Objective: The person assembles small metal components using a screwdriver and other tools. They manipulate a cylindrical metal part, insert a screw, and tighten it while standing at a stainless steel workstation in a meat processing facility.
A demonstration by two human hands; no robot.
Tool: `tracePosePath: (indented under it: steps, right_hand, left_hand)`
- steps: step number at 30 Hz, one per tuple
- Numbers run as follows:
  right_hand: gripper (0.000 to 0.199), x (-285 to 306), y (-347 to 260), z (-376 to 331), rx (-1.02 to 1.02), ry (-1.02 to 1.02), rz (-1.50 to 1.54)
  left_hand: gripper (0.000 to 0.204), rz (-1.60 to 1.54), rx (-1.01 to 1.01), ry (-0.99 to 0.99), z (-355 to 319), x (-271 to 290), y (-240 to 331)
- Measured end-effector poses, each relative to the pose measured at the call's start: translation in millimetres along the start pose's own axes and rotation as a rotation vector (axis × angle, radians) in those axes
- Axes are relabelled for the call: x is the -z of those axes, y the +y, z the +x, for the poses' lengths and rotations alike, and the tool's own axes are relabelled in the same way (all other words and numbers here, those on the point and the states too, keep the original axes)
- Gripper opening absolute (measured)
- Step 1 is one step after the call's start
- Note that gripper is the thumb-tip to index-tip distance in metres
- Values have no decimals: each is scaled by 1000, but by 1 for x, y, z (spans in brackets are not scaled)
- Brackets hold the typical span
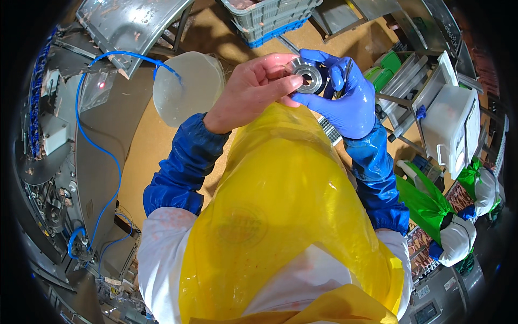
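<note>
Presently, from my remote station, I log a steel ring [309,75] at 1 o'clock, my bare left hand [245,94] pinching its 9 o'clock edge between thumb and fingers. My blue-gloved right hand [352,105] curls closed around the 3 o'clock side, also gripping a slim dark tool [347,70]; a grey crate [272,24] sits at 12.

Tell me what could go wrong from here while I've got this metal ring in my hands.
The metal ring could slip: your right hand wears a shiny, wet-looking blue glove, and a dropped ring might reach the tan floor. Your left hand is ungloved, so any sharp edge might nick it. The blue hose loops loosely on your left and could snag a sleeve.
</note>
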State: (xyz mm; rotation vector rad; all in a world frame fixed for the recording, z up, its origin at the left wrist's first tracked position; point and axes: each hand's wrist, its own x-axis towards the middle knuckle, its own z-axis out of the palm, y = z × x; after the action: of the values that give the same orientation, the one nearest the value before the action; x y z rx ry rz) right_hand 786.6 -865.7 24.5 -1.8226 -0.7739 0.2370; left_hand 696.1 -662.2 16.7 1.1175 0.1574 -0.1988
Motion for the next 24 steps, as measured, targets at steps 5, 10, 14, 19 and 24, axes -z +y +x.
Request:
tracePosePath:
  steps: [5,10,14,19,24]
  right_hand:
    - [57,-3,8,3,76,79,147]
    - [58,-3,3,4,71,33,191]
    - [59,-3,3,0,66,55,215]
    - [49,-3,6,-3,78,74,190]
    - [45,5,-12,-8,-38,18,-78]
  left_hand:
    - [37,-430,165,-63,-5,-3,-11]
    - [27,-513,220,43,-7,-29,-12]
    - [22,-618,183,-40,-9,-24,-28]
    - [21,-584,191,-53,-6,-19,-34]
    - [20,-358,199,49,-5,-21,-24]
